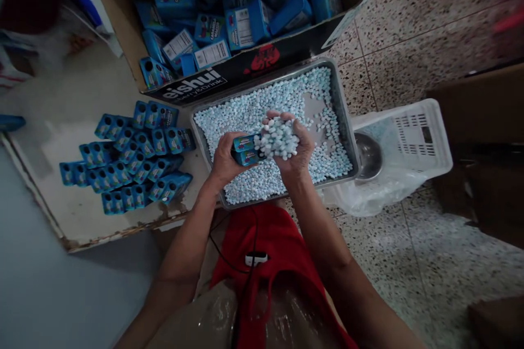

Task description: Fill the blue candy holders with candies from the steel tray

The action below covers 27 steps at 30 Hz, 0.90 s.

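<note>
My left hand (226, 159) is closed around a pair of small blue candy boxes (245, 151), tilted with their ends toward my right hand. My right hand (303, 147), palm up and cupped, carries a heap of pale blue and white candies (280, 138). The heap meets the ends of the boxes, hiding their openings in part. Both hands are over a metal tray (347, 120) spread with many more of these candies (254, 188); its bare bottom shows toward the right. Left of the tray, several blue candy boxes (131, 155) stand grouped on the table, dark round holes on top.
A cardboard carton (229, 79) full of loose blue boxes (210, 27) stands behind the tray. To the right are a white plastic basket (442, 136) with a clear bag and a metal bowl (368, 155). The table (77, 218) has a worn front edge. Speckled tile floor lies at right.
</note>
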{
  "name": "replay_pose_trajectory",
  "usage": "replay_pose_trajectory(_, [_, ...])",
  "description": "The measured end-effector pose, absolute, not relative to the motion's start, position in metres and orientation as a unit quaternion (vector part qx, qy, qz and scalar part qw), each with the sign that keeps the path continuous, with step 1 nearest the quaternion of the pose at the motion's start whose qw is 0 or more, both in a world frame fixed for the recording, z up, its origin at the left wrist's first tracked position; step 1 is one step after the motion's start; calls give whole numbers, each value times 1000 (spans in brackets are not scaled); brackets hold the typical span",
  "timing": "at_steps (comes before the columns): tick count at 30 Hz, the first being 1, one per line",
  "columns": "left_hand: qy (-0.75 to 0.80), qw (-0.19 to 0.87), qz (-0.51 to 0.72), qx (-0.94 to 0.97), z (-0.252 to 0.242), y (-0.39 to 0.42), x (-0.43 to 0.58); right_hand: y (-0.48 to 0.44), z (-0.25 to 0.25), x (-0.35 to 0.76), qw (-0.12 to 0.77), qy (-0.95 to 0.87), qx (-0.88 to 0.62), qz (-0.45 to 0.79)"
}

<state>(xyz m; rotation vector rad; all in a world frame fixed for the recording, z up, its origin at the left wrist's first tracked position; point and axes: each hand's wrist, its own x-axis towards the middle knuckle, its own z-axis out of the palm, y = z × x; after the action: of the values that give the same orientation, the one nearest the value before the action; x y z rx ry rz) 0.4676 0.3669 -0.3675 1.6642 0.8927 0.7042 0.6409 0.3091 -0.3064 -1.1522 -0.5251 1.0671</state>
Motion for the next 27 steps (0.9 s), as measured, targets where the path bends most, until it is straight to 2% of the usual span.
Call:
replay_pose_trajectory(10, [374,600,315,633,-373,361,463,311,-286,636,642,-271,-541,471])
replay_pose_trajectory(19, [381,588,344,625,-374,357,469,315,-291,636,627,-300,-562,449])
replay_pose_trajectory(27, [380,601,343,614,-374,356,468,318,-292,626,568,-413,-607,373])
